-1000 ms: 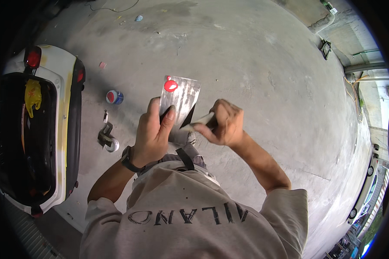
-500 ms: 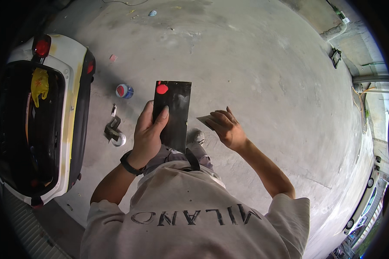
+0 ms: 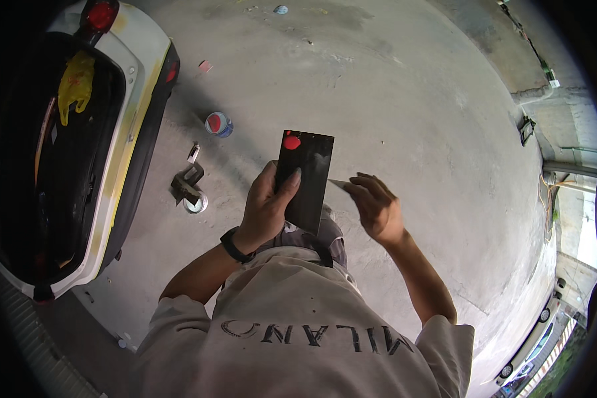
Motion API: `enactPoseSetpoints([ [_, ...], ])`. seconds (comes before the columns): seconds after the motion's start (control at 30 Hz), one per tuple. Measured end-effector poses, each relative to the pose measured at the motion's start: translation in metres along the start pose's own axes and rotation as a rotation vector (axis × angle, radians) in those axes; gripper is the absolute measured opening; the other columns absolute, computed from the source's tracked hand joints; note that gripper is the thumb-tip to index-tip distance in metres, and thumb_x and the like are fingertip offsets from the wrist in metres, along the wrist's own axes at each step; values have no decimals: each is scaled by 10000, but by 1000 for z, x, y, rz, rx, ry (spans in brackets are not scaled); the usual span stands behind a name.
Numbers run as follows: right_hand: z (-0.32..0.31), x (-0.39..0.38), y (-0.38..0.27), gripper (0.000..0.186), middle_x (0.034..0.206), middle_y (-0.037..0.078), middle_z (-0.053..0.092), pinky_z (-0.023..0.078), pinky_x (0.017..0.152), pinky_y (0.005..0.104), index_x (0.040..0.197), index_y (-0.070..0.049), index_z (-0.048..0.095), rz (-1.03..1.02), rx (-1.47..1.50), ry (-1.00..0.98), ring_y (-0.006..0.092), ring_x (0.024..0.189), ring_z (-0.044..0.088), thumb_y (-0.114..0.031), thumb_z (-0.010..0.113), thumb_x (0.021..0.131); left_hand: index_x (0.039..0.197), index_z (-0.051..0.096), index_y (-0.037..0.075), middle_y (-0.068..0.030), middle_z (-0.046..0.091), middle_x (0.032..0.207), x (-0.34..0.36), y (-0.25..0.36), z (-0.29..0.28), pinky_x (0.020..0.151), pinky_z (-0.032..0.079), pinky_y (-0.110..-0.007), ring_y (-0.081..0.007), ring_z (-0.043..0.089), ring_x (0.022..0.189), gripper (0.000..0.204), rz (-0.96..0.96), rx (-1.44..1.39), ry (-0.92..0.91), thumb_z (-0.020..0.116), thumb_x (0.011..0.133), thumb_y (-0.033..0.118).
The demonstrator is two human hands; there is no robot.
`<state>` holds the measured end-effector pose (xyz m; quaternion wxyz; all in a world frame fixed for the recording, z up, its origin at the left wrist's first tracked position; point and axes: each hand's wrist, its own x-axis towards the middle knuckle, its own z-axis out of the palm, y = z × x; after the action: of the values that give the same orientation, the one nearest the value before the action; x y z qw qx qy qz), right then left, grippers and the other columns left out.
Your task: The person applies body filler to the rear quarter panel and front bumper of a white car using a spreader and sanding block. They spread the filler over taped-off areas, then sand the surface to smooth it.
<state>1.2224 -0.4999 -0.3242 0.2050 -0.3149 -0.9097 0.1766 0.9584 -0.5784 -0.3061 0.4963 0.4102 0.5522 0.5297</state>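
A flat black rectangular board (image 3: 310, 192) is held up in front of my body by my left hand (image 3: 264, 213), the thumb across its face. Near the board's top left corner sits a round dab of bright red paste (image 3: 292, 142), with a smaller red spot beside it. My right hand (image 3: 380, 211) pinches a thin, pale scraper blade (image 3: 339, 183), seen nearly edge-on. Its tip appears close to the board's right edge; whether it touches cannot be made out.
At left stands a white car (image 3: 123, 142) with yellowish patches and a yellow glove (image 3: 77, 83) in its open rear. On the concrete floor are a blue can (image 3: 219, 125), dark scrapers (image 3: 187, 182) over a round white container (image 3: 196, 203), and a pink scrap (image 3: 205, 66).
The view has shifted, so the car and floor items appear farther right and higher. The scraper has come nearer the board's right edge and its blade looks thinner. Both hands keep their holds.
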Motion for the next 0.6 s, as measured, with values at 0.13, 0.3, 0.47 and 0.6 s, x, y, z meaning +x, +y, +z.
enactPoseSetpoints([
  [0.13, 51, 62, -42, 310, 754, -14, 596, 432, 577, 244, 951, -22, 613, 847, 1171, 517, 88, 645, 544, -284, 539, 1099, 982, 559, 25, 22, 503, 778, -9, 0, -36, 656, 399, -281, -73, 433, 727, 259, -52, -50, 93, 627, 1074, 257],
  [0.3, 115, 137, -87, 391, 724, 105, 579, 461, 588, 382, 933, -17, 584, 564, 1093, 276, 289, 598, 529, -398, 585, 1024, 1084, 603, -10, -75, 639, 848, -5, -9, -73, 708, 480, -306, -134, 563, 770, 263, -84, 5, 288, 627, 1062, 250],
  [0.47, 151, 220, -51, 441, 652, 168, 571, 448, 555, 366, 850, 21, 552, 258, 748, -135, 281, 571, 569, -386, 634, 1002, 988, 580, 3, -35, 573, 759, 32, -19, -158, 620, 422, -299, -122, 495, 688, 331, -217, 92, 524, 633, 1053, 324],
  [0.6, 207, 317, -20, 420, 655, 158, 564, 446, 529, 374, 805, 0, 525, -92, 766, -385, 319, 546, 531, -358, 717, 910, 1038, 589, -10, -40, 633, 813, 90, -37, -192, 642, 448, -309, -113, 536, 715, 310, -203, -97, 688, 631, 1061, 296],
])
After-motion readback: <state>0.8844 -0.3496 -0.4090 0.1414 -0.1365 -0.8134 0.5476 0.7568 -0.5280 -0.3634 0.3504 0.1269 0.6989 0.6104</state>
